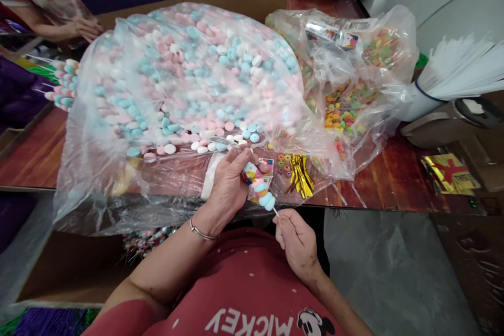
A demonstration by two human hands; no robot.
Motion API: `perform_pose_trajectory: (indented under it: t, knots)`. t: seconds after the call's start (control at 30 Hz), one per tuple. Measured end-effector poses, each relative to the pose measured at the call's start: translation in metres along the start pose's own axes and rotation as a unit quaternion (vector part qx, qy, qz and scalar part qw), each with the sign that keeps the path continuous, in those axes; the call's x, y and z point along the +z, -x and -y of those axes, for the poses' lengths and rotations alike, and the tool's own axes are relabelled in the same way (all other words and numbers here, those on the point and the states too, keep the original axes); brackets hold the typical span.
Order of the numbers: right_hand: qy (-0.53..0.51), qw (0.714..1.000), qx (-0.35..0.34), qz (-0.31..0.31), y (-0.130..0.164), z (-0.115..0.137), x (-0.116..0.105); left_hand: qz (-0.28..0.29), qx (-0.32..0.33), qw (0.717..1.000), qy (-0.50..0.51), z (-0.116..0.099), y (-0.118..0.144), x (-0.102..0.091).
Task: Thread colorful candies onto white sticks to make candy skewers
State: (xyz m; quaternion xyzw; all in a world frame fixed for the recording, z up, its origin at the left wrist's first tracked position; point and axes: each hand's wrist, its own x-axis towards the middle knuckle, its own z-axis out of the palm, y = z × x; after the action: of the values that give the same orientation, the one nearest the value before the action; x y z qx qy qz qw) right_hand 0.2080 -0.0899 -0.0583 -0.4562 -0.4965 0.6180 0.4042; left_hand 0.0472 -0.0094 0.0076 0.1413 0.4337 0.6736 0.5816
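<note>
The candy skewer (266, 199) is held slantwise just beyond the person's front, near the edge of the wooden surface (388, 173). The left hand (231, 181) has its fingers clamped about the upper end, where a printed wrapper (251, 172) shows; the right hand (297, 241) pinches the thin white stick (276, 212) below the lowest blue candy.

The skewer looks light and slim, and the stick probably stiff enough to steer the whole row. The candies may be soft or chalky — hard to judge by eye — so a firm squeeze could dent or chip them, and the wrapper's film is likely slippery. The bare stick seems the safest place to take hold.

The left hand's fingers hide the skewer's top, and I cannot tell how far the wrapper covers it. The right hand conceals the stick's lower end. Cloudy plastic blurs the candies in the large bag (197, 73), and a co-worker's hand (84, 29) shows at upper left, that body cut off by the frame.
</note>
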Motion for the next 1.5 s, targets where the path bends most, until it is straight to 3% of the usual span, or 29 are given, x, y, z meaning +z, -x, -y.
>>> perform_pose_trajectory:
  t: [0.1, 0.23, 0.33, 0.43, 0.5, 0.57, 0.63, 0.67, 0.7, 0.77, 0.83, 0.93, 1.0, 1.1, 1.17, 1.27, 1.33, 1.4, 1.43, 1.5]
  knots:
    - [0.164, 0.981, -0.096, -0.036, 0.000, 0.003, -0.002, -0.021, -0.040, 0.999, 0.006, 0.000, -0.002, 0.000]
    - [0.387, 0.869, -0.292, -0.095, -0.004, 0.008, -0.005, -0.043, -0.082, 0.996, 0.017, 0.001, -0.001, -0.001]
    - [0.456, 0.804, -0.367, -0.107, -0.007, 0.008, -0.003, -0.039, -0.070, 0.996, 0.035, 0.005, 0.004, -0.001]
    - [0.473, 0.779, -0.396, -0.110, -0.008, 0.005, -0.001, -0.042, -0.039, 0.997, 0.045, 0.012, 0.007, 0.001]
    - [0.460, 0.791, -0.389, -0.108, -0.007, 0.005, 0.000, -0.044, -0.016, 0.998, 0.040, 0.016, 0.007, 0.002]
    - [0.394, 0.853, -0.329, -0.090, -0.007, 0.005, 0.002, -0.033, -0.017, 0.999, 0.033, 0.021, 0.007, 0.003]
    - [0.251, 0.948, -0.191, -0.051, -0.006, 0.006, 0.006, -0.012, -0.033, 0.999, 0.033, 0.025, 0.008, 0.004]
    - [0.154, 0.982, -0.108, -0.025, -0.007, 0.006, 0.009, 0.002, -0.041, 0.999, 0.034, 0.028, 0.009, 0.005]
    - [0.054, 0.998, -0.033, -0.001, -0.008, 0.006, 0.012, 0.019, -0.048, 0.998, 0.036, 0.030, 0.011, 0.005]
    - [-0.101, 0.993, 0.059, 0.029, -0.009, 0.005, 0.016, 0.054, -0.064, 0.996, 0.042, 0.033, 0.015, 0.005]
    - [-0.141, 0.987, 0.070, 0.027, -0.011, 0.003, 0.016, 0.077, -0.092, 0.992, 0.043, 0.033, 0.017, 0.003]
    - [-0.008, 1.000, 0.006, -0.008, -0.009, 0.002, 0.008, 0.056, -0.095, 0.993, 0.046, 0.025, 0.013, -0.003]
    - [0.113, 0.991, -0.063, -0.028, -0.008, 0.002, 0.002, 0.027, -0.065, 0.996, 0.056, 0.016, 0.005, -0.008]
    - [0.246, 0.951, -0.180, -0.046, -0.007, 0.004, -0.003, -0.011, -0.018, 0.997, 0.080, 0.004, -0.006, -0.011]
    - [0.319, 0.910, -0.257, -0.058, -0.009, 0.004, -0.001, -0.031, -0.003, 0.995, 0.092, 0.001, -0.010, -0.011]
    - [0.416, 0.837, -0.345, -0.084, -0.012, 0.002, 0.003, -0.017, -0.004, 0.997, 0.078, 0.003, -0.011, -0.008]
    - [0.447, 0.805, -0.378, -0.093, -0.013, 0.001, 0.005, 0.011, -0.009, 0.998, 0.061, 0.008, -0.008, -0.006]
    - [0.437, 0.812, -0.376, -0.093, -0.012, 0.000, 0.006, 0.032, -0.016, 0.998, 0.056, 0.013, -0.005, -0.005]
    - [0.411, 0.837, -0.351, -0.089, -0.011, 0.000, 0.006, 0.040, -0.021, 0.997, 0.057, 0.015, -0.004, -0.004]
    - [0.304, 0.920, -0.238, -0.073, -0.009, 0.001, 0.008, 0.053, -0.033, 0.996, 0.062, 0.020, -0.001, -0.002]
